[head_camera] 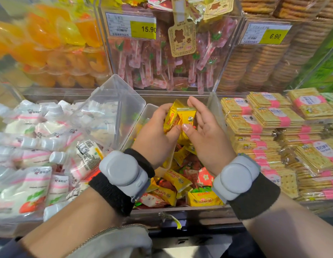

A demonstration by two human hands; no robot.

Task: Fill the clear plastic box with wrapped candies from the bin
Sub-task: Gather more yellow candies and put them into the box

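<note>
The clear plastic box [143, 116] sits tilted on the candy bin, its hinged lid [113, 107] standing open to the left. Yellow and red wrapped candies [180, 181] fill the bin [180, 213] below my wrists. My left hand [156, 135] and my right hand [204, 131] are cupped together over the box, pressing a bunch of yellow wrapped candies [182, 118] between them. The hands hide most of the box's inside; some yellow and red shows through its wall.
White squeeze pouches [41, 146] lie piled left of the bin. Stacked cracker packs [279, 138] lie to the right. Behind stand clear bins of lollipops [162, 62], orange jelly cups [50, 43] and round biscuits [264, 62], with price tags on their fronts.
</note>
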